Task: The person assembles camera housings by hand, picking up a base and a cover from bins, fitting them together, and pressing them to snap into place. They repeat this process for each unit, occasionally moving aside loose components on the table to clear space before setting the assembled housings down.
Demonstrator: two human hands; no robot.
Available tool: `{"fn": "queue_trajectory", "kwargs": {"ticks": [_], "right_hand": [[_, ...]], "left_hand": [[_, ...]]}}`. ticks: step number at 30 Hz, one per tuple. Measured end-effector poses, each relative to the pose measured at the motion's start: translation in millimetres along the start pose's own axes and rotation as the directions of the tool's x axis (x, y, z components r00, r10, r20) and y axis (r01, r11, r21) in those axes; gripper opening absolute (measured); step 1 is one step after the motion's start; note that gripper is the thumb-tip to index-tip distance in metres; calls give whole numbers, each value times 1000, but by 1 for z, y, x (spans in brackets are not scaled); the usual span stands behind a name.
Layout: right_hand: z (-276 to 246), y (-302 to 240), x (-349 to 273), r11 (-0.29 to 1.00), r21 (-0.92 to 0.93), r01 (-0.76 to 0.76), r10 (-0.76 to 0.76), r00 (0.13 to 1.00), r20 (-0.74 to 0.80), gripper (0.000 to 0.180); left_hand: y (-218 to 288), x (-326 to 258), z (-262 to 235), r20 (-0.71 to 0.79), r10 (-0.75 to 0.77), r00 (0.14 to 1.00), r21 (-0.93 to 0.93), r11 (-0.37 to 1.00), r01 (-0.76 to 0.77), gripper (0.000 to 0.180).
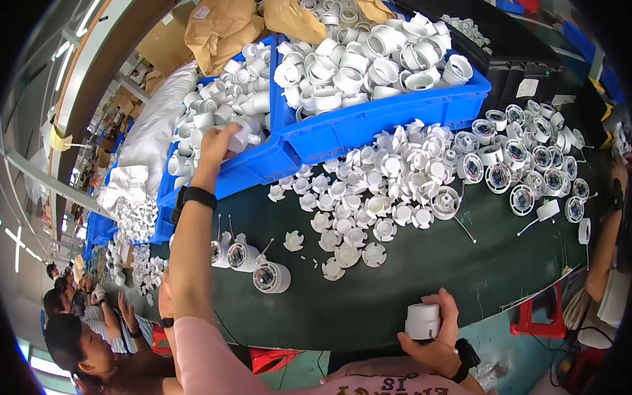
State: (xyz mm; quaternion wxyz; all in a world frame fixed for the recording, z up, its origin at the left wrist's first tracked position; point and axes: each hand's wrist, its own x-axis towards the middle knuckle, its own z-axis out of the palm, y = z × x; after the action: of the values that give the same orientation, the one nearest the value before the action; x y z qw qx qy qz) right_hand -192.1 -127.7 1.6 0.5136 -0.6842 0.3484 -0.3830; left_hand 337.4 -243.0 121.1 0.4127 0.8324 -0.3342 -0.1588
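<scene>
My left hand (220, 142) reaches over the left blue bin (254, 173), its fingers closed on a white plastic housing (243, 135) among similar white parts. Low on the right, near the table's front edge, my right hand (439, 344) is wrapped round a white cylindrical housing (423, 321), with a thin wire by the fingers. Three white assemblies with round circuit faces and wires stand beside my left forearm; the nearest assembly (271, 277) lies tilted. A pile of white finned caps (372, 178) covers the middle of the dark green table (312, 302).
A second blue bin (388, 120) heaped with white rings adjoins the left one. At the right lie several wired round assemblies (516, 154), near a black case (522, 69). A co-worker's arm (605, 242) is at the right edge; another person (88, 350) sits at the left. A red stool (540, 313) stands below.
</scene>
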Motion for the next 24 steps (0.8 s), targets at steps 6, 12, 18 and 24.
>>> {"fn": "queue_trajectory", "kwargs": {"ticks": [6,12,18,24], "right_hand": [[-4,-8,12,996,83,-34,29,998,62,70],[-4,-3,10,992,-65,106,-107,994,-9,69],[-2,-2,13,938,-248,241,-257,966,-32,71],[-3,1,6,927,-248,282,-299,954,-34,70]], "left_hand": [[24,-50,2,64,250,966,-48,968,-247,46],[14,0,30,233,187,954,364,893,-264,67],[24,39,53,407,-19,913,480,855,-196,62],[39,30,51,392,-218,894,825,513,-237,60]]}}
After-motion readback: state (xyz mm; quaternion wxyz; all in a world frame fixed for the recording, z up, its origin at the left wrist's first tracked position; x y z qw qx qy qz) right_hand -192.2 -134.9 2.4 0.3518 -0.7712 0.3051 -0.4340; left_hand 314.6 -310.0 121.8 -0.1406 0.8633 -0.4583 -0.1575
